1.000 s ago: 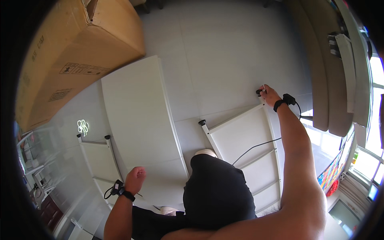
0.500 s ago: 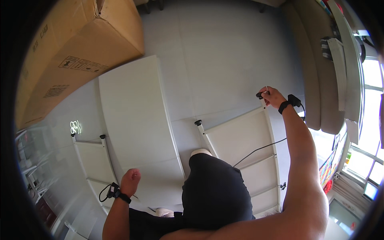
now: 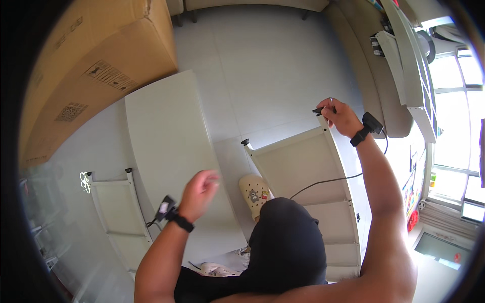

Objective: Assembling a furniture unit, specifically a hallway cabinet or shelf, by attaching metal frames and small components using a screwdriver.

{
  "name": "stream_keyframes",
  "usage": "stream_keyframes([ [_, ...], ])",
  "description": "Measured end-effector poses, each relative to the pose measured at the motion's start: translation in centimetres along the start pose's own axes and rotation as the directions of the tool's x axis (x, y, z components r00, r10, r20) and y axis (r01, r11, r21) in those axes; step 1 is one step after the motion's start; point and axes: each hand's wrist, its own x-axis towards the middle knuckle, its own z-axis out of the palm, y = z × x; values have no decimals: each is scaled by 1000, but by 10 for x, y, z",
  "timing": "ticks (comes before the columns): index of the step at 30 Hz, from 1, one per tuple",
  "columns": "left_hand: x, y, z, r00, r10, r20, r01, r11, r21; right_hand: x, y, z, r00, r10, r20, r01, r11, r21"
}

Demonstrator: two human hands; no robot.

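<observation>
My right hand [image 3: 339, 119] is closed at the top corner of a white metal frame [image 3: 298, 156]. Its fingers pinch the round black foot [image 3: 318, 110] at the end of the frame's leg. A thin, light rod sticks up at those fingertips, too small to name. A matching black foot [image 3: 245, 142] caps the other leg. My left hand [image 3: 201, 191] hangs over a long white panel [image 3: 166, 136], touching nothing that I can see. Its fingers look curled, but motion smears them. Each wrist wears a black strap with a small device.
A big cardboard box [image 3: 106, 81] stands at the far left. Another white frame [image 3: 115, 202] lies left of the panel. A brown sofa [image 3: 374, 86] runs along the right. A black cable [image 3: 323, 184] crosses the right frame. My clog [image 3: 254, 196] stands between panel and frame.
My left hand has moved up and right, over the panel. My right hand stays at the frame's corner foot. The view has shifted slightly, and more of my clog shows.
</observation>
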Motion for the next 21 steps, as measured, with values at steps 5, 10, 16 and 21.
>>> stream_keyframes([
  [5,26,40,71,983,173,62,-165,979,-116,-29,-41,24,998,-65,-26,64,997,-37],
  [10,42,60,117,993,105,57,-92,976,-198,-36,-51,35,994,-106,-36,105,994,-28],
  [16,30,84,141,969,247,-20,-247,962,-117,-40,-59,42,992,-123,38,124,992,-14],
  [21,22,90,137,816,573,72,-557,749,359,-40,-77,57,978,-163,132,166,986,-10],
])
